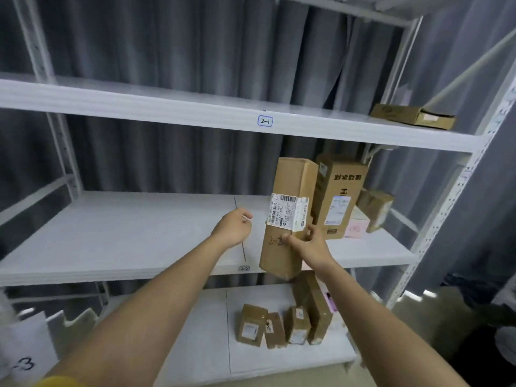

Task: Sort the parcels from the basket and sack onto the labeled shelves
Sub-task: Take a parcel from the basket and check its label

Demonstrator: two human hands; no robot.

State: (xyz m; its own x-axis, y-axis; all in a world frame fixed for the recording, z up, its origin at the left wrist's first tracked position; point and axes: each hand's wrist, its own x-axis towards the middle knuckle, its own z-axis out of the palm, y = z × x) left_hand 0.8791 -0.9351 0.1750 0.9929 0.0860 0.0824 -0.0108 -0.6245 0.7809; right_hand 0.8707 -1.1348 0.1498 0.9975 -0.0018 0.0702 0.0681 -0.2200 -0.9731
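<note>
At the far left, a white plastic mailer bag [23, 350] marked with a handwritten "3" sat low in the corner, partly out of view. A white metal shelving unit [134, 238] with three visible boards stood before grey pleated curtains [156, 51]. The top board carried a small white label [265, 121] reading "2-1" on its front edge.

The person's left hand [233, 227] reached over the middle board with fingers curled inward, seemingly holding nothing; a thin pale sliver showed at the fingertips, and I could not tell what it was.

To its right, a tall brown cardboard parcel [289, 216] with a white barcoded shipping label and "2-2" handwritten on its side stood tilted at the front edge of the middle board, its lower end hanging past the edge. The right hand [308, 243] gripped its lower part, thumb across the front face and fingers wrapped round the side.

Just behind it stood a second tall brown printed carton [339, 194], then a small brown box [375, 209] over a pink packet [354, 229]. Below, several small brown parcels [284, 325] stood bunched on the bottom board. At the upper right, a flat brown box [413, 117] lay on the top board.
</note>
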